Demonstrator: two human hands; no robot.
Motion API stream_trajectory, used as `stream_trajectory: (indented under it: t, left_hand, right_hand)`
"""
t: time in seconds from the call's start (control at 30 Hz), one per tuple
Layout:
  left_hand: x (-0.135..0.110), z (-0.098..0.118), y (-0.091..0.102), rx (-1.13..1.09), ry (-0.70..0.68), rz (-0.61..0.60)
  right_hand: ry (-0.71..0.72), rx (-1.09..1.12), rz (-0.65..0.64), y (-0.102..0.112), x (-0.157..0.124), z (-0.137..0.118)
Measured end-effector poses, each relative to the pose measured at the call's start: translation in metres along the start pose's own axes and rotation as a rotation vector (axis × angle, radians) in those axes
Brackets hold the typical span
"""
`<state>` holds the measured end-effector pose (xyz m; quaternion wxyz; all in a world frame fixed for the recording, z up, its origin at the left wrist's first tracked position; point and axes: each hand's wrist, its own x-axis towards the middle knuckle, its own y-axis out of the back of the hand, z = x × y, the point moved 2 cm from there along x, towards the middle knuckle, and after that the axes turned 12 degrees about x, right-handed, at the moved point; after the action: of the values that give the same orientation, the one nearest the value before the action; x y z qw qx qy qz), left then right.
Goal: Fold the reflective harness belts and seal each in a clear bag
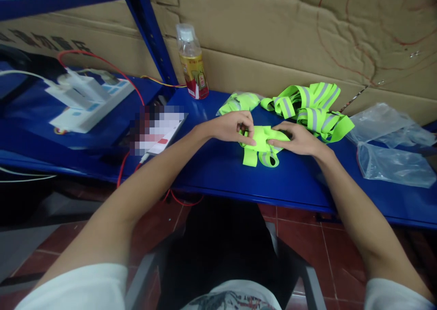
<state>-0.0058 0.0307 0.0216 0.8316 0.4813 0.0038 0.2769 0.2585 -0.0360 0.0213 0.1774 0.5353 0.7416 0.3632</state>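
A neon yellow-green reflective strap [262, 139] with silver stripes lies bunched and looped over the blue tabletop between my hands. My left hand [235, 127] comes from the left, its fingers curled and its thumb on the strap's near side. From the right, my right hand [296, 138] pinches the other side of the same strap, thumb below and fingers above. Loose ends and a loop hang toward the table's front edge. Just behind my hands rests a clear bag of folded yellow-green straps [239, 103], and to its right lies a larger loose pile of reflective straps [309, 107].
Clear plastic bags [396, 164] lie at the right. A drink bottle [194, 64] stands by the blue shelf post [150, 32]. To the left are a white power strip [92, 105] with chargers, a red cable [136, 89] and a partly blurred white box [170, 128].
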Motion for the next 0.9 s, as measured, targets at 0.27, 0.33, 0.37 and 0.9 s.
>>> stream_trajectory:
  t: [0.27,0.33,0.37,0.9]
  left_hand:
    - [0.000,-0.016,-0.003,0.168,0.133,0.108]
    - [0.000,-0.016,0.000,0.245,0.122,0.123]
    - [0.000,-0.015,0.002,0.278,0.107,0.143]
    - [0.001,0.007,-0.006,0.320,-0.104,0.166]
  right_hand:
    - [0.077,-0.025,0.113,-0.007,-0.001,0.001]
    - [0.094,-0.046,0.176,-0.010,-0.001,-0.001]
    - [0.119,-0.057,0.198,-0.010,-0.001,-0.004]
    - [-0.067,0.530,-0.019,-0.003,0.000,-0.006]
